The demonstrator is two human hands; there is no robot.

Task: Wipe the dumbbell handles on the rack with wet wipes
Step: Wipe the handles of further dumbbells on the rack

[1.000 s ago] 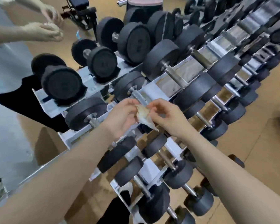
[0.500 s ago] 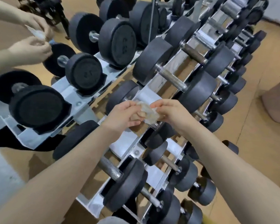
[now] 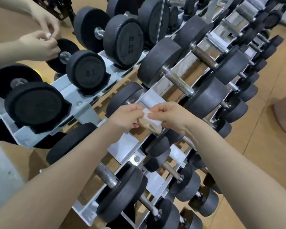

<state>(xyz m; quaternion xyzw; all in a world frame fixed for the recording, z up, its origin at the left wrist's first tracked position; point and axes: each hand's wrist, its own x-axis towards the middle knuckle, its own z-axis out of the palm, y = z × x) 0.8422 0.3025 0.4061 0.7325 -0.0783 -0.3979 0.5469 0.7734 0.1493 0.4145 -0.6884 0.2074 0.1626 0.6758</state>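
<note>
A folded wet wipe, white on top and soiled brown below, hangs between my two hands above the rack's middle tier. My left hand pinches its left edge and my right hand pinches its top right part. Black dumbbells fill the silver rack. A knurled steel handle lies just beyond my hands, and another handle lies below my left forearm. The wipe touches no handle.
Another person's two hands hold a small white wipe at the upper left, over the large dumbbells on the top tier. Tan floor lies to the right of the rack. A rusty handle sits farther along.
The view has shifted closer along the rack. My hands have turned the wipe between them, so a clean white face now shows on top. The other person's hands moved slightly.
</note>
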